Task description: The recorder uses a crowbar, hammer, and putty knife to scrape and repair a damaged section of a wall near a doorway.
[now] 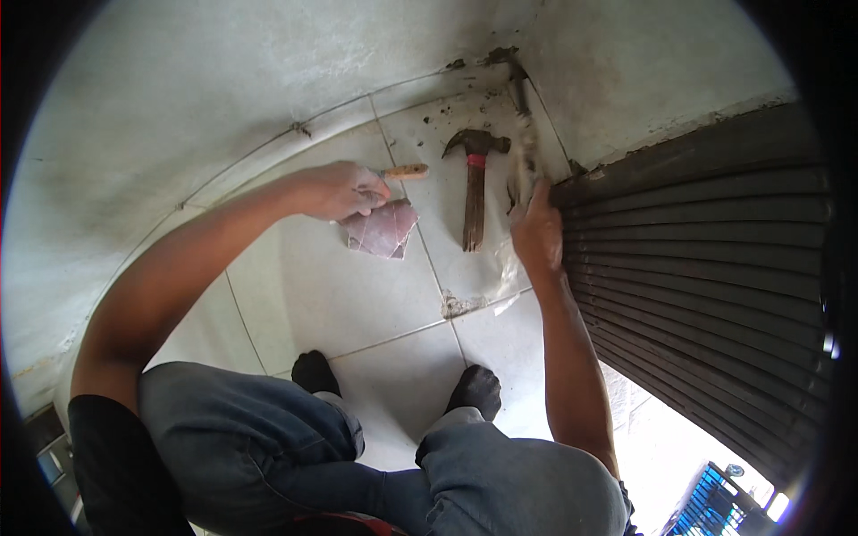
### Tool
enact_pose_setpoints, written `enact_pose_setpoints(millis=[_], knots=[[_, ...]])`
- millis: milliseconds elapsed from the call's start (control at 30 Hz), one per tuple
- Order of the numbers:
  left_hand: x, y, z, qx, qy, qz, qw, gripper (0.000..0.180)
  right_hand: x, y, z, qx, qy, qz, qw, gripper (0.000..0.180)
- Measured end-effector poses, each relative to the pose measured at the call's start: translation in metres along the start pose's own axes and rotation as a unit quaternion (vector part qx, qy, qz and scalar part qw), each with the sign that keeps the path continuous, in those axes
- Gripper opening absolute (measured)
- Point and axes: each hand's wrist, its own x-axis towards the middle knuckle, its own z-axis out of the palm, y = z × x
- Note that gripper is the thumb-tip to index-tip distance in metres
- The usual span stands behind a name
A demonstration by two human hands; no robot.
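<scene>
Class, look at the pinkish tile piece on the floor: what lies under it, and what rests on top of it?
The pinkish tile piece lies on the white tiled floor. The left hand covers its upper edge; the floor directly beneath it is hidden.

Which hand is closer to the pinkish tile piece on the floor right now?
Left. The left hand rests right at the tile piece; the right hand is beyond the hammer, by the shutter.

Claw hammer [474,192] lying on white floor tiles [357,299], dark roller shutter [706,268], plastered wall [179,89]

White tiled floor [313,295], dark shutter [706,259]
</scene>
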Motion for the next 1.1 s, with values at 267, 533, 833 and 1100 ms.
enact_pose_setpoints(millis=[267, 533, 833, 1100], knots=[[0.005, 0.001, -0.006, 0.03, -0.003, -0.005, 1.0, 0.04, 0.023, 0.005, -0.006, -0.019, 0.019, 0.012, 1.0, 0.041], [0.006, 0.011, -0.005, 0.014, -0.017, -0.022, 1.0, 0.04, 0.024, 0.02, 0.003, -0.054, -0.02, -0.019, 0.998, 0.041], [0.003, -0.004, -0.009, 0.003, 0.006, -0.004, 1.0, 0.038, 0.021, -0.002, -0.012, 0.02, 0.044, 0.007, 0.999, 0.033], [0.006, -0.009, -0.009, -0.008, 0.007, 0.0, 1.0, 0.037, 0.017, -0.009, -0.02, 0.084, 0.044, 0.007, 0.995, 0.035]])
